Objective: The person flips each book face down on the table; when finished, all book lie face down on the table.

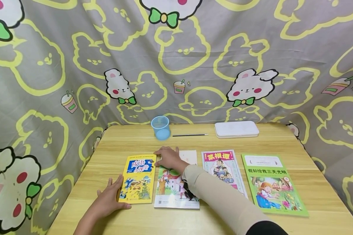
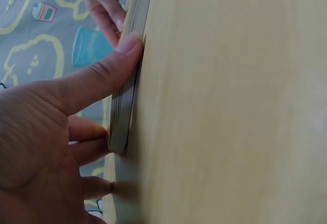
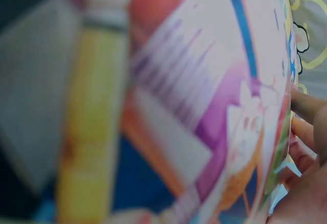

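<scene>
A yellow book (image 1: 136,187) with blue title panels lies face up on the wooden table. My left hand (image 1: 110,197) spreads around its lower left corner, thumb at the bottom edge and fingers along the left side. The left wrist view shows that thumb (image 2: 104,76) touching the page edges. My right hand (image 1: 170,158) reaches across a white picture book (image 1: 167,197), its fingertips at the yellow book's upper right corner. Part of the picture book is hidden beneath this hand and forearm. Close to the right wrist camera, a blurred colourful cover (image 3: 214,81) fills most of the view.
Rightward lie a pink-titled book (image 1: 219,163), partly under my sleeve, and a green-edged book (image 1: 275,189). Along the back stand a blue translucent cup (image 1: 160,129), a thin dark pen-like stick (image 1: 189,134) and a white case (image 1: 236,129). A patterned curtain (image 1: 188,58) hangs behind.
</scene>
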Action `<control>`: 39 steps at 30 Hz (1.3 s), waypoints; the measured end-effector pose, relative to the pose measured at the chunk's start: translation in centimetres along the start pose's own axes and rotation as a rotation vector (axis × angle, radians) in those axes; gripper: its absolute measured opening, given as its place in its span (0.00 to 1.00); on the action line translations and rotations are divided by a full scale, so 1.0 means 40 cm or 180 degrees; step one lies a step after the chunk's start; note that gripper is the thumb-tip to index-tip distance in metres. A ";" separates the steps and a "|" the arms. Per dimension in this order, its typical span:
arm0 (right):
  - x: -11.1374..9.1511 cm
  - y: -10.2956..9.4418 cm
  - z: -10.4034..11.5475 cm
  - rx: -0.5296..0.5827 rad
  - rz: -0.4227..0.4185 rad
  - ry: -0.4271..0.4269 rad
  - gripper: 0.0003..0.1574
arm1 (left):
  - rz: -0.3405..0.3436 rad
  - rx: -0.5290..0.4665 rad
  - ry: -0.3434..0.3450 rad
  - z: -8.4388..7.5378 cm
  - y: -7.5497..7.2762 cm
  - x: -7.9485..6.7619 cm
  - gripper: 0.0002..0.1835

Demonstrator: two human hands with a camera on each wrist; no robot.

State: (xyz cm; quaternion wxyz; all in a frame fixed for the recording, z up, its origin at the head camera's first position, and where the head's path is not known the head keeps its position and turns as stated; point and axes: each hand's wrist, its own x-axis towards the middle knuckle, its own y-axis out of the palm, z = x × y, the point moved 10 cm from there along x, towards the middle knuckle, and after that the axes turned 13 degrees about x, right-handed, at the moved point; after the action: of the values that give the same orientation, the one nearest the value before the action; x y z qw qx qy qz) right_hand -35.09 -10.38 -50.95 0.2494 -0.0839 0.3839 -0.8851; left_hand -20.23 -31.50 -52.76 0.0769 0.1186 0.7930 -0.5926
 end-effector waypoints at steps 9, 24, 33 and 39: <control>0.005 0.002 -0.004 -0.0010 0.0034 0.0098 0.34 | -0.0054 -0.0064 -0.0006 0.003 -0.004 -0.003 0.73; 0.010 0.005 -0.009 0.0016 0.0058 0.0114 0.34 | -0.0112 -0.0135 -0.0067 0.010 -0.005 -0.013 0.70; 0.006 0.003 -0.006 0.0038 0.0082 0.0145 0.34 | -0.0186 -0.0213 -0.0028 0.008 -0.011 -0.017 0.69; 0.003 -0.002 -0.003 0.0035 0.0092 0.0139 0.33 | -0.0240 -0.0368 0.0020 0.002 -0.022 -0.020 0.69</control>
State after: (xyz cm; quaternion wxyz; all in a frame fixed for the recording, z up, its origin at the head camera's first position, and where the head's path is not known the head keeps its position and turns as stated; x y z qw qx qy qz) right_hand -35.26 -10.32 -50.97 0.2541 -0.0576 0.3856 -0.8851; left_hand -19.72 -31.89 -51.75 0.0588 0.0860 0.8300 -0.5480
